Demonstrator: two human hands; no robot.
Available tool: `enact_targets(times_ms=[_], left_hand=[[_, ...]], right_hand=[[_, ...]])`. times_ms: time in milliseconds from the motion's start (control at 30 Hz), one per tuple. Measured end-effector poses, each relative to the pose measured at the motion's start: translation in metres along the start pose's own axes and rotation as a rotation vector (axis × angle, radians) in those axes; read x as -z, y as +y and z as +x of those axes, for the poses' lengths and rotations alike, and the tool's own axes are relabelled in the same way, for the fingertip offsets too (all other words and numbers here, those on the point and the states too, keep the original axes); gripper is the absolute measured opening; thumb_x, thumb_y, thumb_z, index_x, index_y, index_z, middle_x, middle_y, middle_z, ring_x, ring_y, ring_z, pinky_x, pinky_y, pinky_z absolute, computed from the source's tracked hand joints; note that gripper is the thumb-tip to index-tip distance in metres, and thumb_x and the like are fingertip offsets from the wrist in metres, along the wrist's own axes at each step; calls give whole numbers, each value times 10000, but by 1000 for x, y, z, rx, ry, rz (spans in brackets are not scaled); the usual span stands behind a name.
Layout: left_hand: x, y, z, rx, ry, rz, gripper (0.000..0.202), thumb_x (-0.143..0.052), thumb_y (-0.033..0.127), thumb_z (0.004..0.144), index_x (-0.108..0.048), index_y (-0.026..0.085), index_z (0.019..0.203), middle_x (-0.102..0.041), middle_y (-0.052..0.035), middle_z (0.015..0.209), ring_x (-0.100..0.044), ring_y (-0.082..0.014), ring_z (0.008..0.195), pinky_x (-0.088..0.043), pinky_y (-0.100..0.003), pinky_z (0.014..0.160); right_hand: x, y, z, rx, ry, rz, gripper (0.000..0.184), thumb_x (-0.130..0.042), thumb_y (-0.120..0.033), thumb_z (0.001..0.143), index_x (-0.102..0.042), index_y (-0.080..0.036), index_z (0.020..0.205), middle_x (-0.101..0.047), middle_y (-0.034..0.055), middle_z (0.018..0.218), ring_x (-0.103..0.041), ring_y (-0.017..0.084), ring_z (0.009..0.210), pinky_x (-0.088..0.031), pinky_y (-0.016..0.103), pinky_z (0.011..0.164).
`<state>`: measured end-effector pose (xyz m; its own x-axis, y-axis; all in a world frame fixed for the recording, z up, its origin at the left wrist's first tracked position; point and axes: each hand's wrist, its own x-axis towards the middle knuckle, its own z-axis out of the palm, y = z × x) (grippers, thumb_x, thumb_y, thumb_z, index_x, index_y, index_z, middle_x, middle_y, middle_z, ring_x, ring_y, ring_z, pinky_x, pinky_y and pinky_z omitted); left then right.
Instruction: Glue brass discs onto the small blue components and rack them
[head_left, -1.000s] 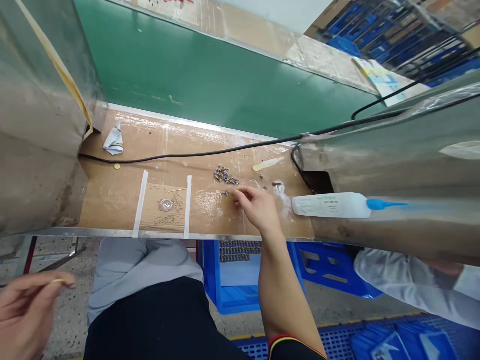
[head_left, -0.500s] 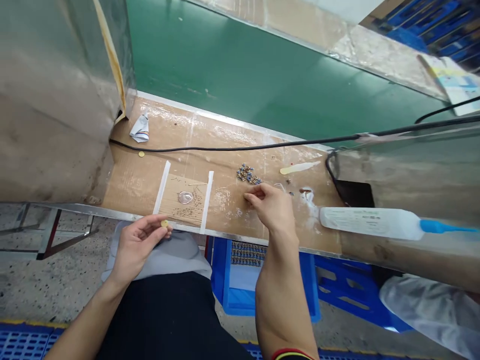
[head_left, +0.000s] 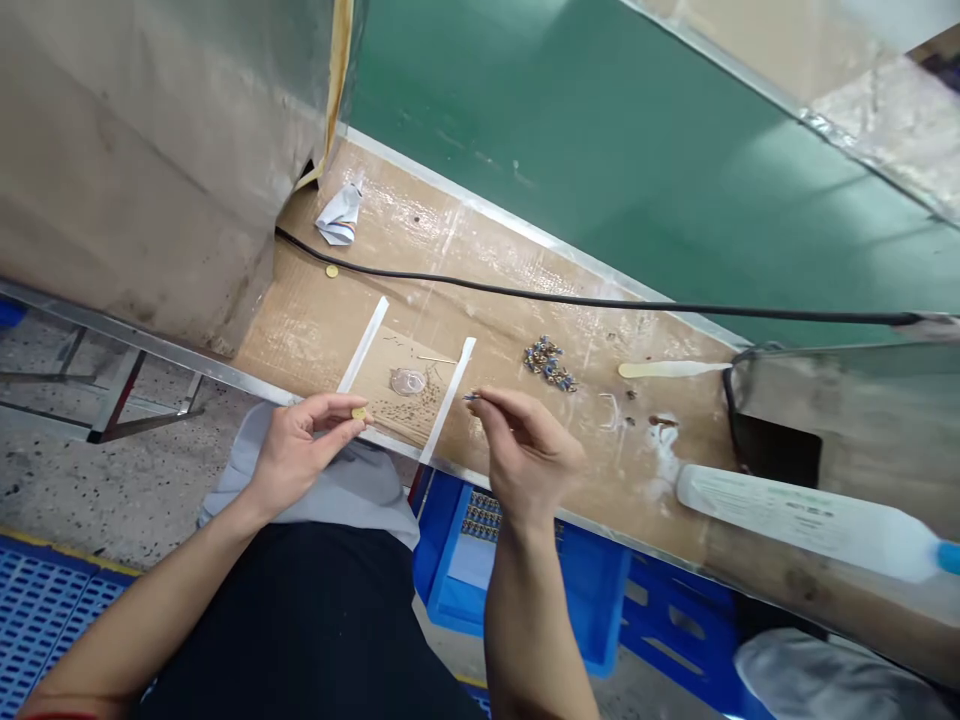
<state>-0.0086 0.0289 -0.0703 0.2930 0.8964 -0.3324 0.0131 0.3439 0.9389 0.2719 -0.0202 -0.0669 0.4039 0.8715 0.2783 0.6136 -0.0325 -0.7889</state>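
Between thumb and forefinger, my left hand (head_left: 304, 450) pinches a small round yellow disc (head_left: 360, 413) at the bench's front edge. My right hand (head_left: 529, 445) is closed on a tiny blue and metal part (head_left: 471, 397), held just right of a white tape strip (head_left: 450, 398). A pile of similar blue and brass-coloured parts (head_left: 547, 362) lies beyond that hand. Left of the strip, a small clear round dish (head_left: 408, 382) rests on a cardboard patch (head_left: 375, 365) among scattered dark specks, with a thin stick (head_left: 437, 360) beside it.
A black cable (head_left: 480, 287) crosses the bench. At right lie a white bottle (head_left: 810, 515) and a pale spatula-like strip (head_left: 667, 370). Crumpled cloth or paper (head_left: 340, 215) and another yellow disc (head_left: 332, 271) sit at far left. Below the edge stands a blue bin (head_left: 592, 600) holding rows of parts.
My right hand has moved from beside the pile toward the tape strip, and a small blue part now shows in its fingertips. My left hand keeps its yellow disc. The camera view has turned.
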Motion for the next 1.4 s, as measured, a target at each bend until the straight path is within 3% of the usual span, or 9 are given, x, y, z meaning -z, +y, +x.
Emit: enact_targets(times_ms=[100, 233, 400, 733, 900, 1100, 1267, 1400], left_hand=[[1, -1, 5, -42, 6, -39, 246, -889, 343, 982, -881, 237, 1203, -903, -50, 1082, -876, -199, 1021, -702, -252, 941], [5, 0, 6, -21, -35, -121, 225, -874, 337, 984, -875, 208, 1169, -901, -68, 1070, -875, -196, 976, -712, -269, 922], [12, -1, 1, 58, -99, -100, 222, -875, 330, 955, -808, 185, 1108, -888, -79, 1002, -867, -216, 924, -700, -285, 847], [18, 6, -5, -11, -102, 29, 68, -811, 267, 920, -819, 201, 935, -826, -41, 918, -766, -182, 859, -620, -276, 820], [18, 10, -6, -22, -106, 44, 113, -787, 311, 965, -832, 208, 962, -796, -42, 908, -718, -184, 855, -578, -281, 787], [18, 5, -8, 50, -165, -47, 179, -740, 364, 1053, -816, 203, 1065, -836, -55, 996, -781, -186, 927, -622, -285, 862], [17, 2, -9, 79, -121, -97, 220, -780, 364, 1033, -791, 203, 1183, -829, -41, 928, -792, -180, 878, -641, -291, 844], [17, 1, -9, 71, -104, -120, 221, -793, 375, 1024, -773, 195, 1152, -828, -43, 906, -791, -172, 846, -650, -284, 819]], right_hand=[[-13, -17, 3, 109, 12, 10, 79, -805, -309, 1044, -868, -295, 1088, -871, 41, 1065, -839, 248, 1004, -699, 450, 928], [-26, -26, 11, 195, -3, 17, 101, -809, -237, 1038, -874, -309, 1064, -859, 20, 1055, -826, 217, 976, -697, 399, 872], [-35, -24, 12, 201, -28, 25, 103, -803, -237, 1043, -866, -302, 1092, -871, 22, 1078, -839, 229, 1025, -704, 421, 944], [-39, -25, 13, 230, -79, -6, 127, -761, -229, 1070, -863, -304, 1080, -882, 24, 1107, -858, 247, 1061, -717, 462, 1008], [-38, -24, 13, 280, -116, 1, 190, -755, -170, 1064, -867, -311, 1125, -879, 26, 1149, -855, 243, 1080, -715, 440, 1008], [-39, -23, 12, 287, -119, -39, 163, -739, -213, 1081, -869, -306, 1114, -878, 34, 1142, -858, 249, 1073, -725, 452, 1000], [-38, -20, 10, 318, -132, -88, 167, -719, -235, 1096, -864, -312, 1123, -880, 38, 1153, -859, 250, 1087, -734, 466, 1000], [-39, -21, 8, 359, -119, -77, 202, -721, -192, 1090, -858, -318, 1168, -877, 38, 1179, -856, 242, 1103, -729, 460, 1003]])
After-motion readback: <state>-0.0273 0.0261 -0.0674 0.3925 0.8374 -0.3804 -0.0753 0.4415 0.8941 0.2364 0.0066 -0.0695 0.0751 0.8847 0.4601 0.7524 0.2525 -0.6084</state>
